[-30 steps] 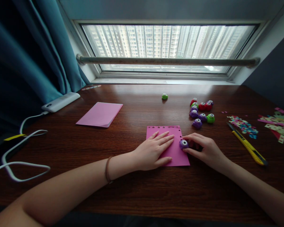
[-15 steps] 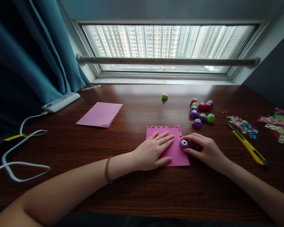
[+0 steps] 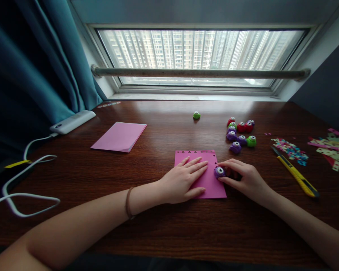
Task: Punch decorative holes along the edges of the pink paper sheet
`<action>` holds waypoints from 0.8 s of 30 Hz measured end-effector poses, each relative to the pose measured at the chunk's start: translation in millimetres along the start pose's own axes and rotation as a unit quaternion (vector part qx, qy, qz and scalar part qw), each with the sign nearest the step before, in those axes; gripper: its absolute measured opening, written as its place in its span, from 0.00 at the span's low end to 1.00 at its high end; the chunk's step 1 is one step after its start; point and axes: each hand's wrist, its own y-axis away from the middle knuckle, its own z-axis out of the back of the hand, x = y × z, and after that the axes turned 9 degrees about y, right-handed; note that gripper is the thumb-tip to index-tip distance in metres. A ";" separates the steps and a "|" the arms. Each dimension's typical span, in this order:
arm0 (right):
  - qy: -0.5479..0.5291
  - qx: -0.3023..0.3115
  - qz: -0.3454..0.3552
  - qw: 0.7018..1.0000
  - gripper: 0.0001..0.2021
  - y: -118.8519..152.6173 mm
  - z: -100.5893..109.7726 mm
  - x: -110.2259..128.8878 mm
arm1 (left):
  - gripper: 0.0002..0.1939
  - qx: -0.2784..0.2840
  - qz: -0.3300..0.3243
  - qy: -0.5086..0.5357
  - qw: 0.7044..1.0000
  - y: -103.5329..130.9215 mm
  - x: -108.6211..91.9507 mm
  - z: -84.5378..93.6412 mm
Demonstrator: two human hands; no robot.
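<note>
A sheet of bright pink paper lies on the brown desk, with small shapes punched along its far edge and the upper part of its right edge. My left hand rests flat on the sheet, fingers stretched and slightly apart. Between the thumb and fingers of my right hand is a purple craft punch with a black star on its white button. The punch sits at the paper's right edge, just below the punched holes. Part of the sheet is hidden under my left hand.
Several red, green and purple craft punches stand at the back right, and one green punch is apart. A yellow utility knife lies beside paper confetti and punched strips. Pink paper and a corded white device are left.
</note>
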 end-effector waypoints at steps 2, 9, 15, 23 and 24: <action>0.001 0.000 0.000 1.000 0.14 -0.1 0.2 0.4 | 0.33 0.001 0.000 -0.001 1.000 0.0 -0.1 0.0; 0.003 -0.004 0.006 1.000 0.14 -0.4 -0.2 -0.6 | 0.32 -0.005 -0.005 0.007 1.000 -0.2 0.5 -1.4; -0.002 -0.001 0.001 1.000 0.14 -0.1 -0.4 -0.7 | 0.32 -0.002 -0.004 0.000 1.000 -0.4 0.8 -1.0; -0.005 0.003 -0.003 1.000 0.14 0.0 -0.4 0.0 | 0.33 0.009 0.003 -0.011 1.000 -0.5 0.5 -0.5; -0.005 0.003 -0.003 1.000 0.14 -0.1 -0.6 0.0 | 0.33 0.010 0.004 -0.012 1.000 -0.7 0.6 -0.3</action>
